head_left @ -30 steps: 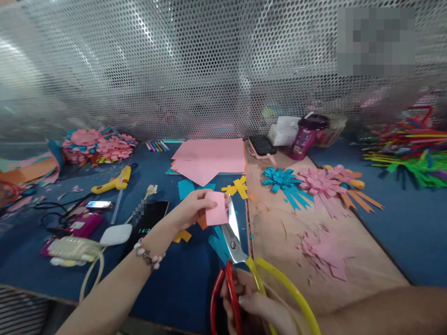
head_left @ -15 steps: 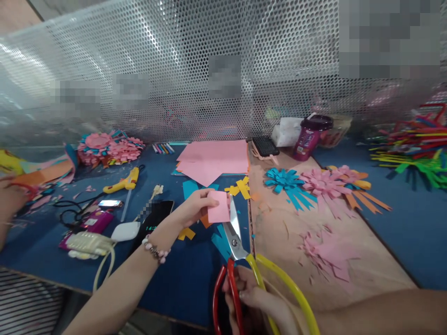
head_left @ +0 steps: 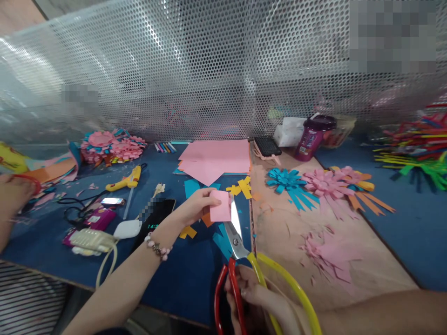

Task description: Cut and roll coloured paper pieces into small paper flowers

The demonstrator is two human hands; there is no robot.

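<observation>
Between the thumb and fingers of my left hand (head_left: 199, 204) is a small pink piece of paper (head_left: 220, 207), held up over the blue table. My right hand (head_left: 260, 293) grips large scissors (head_left: 236, 242) with one red and one yellow handle. The blades point away from me and stand a little apart, at the right edge of the pink paper. Whether they touch it I cannot tell. Blue paper scraps (head_left: 222, 239) and yellow paper scraps (head_left: 240, 187) lie around them. A stack of pink paper sheets (head_left: 216, 158) lies farther back.
Blue paper flower (head_left: 285, 180) and pink paper flower (head_left: 326, 183) lie on brown cardboard (head_left: 279, 251) at right, near a purple cup (head_left: 312, 139). At left are a yellow glue gun (head_left: 127, 180), a phone (head_left: 159, 216) and another person's hand (head_left: 14, 197). A perforated metal screen (head_left: 195, 70) stands behind.
The view has shifted slightly, so most things sit a little farther right. The pink paper has tilted slightly at the blades. Both hands keep their holds.
</observation>
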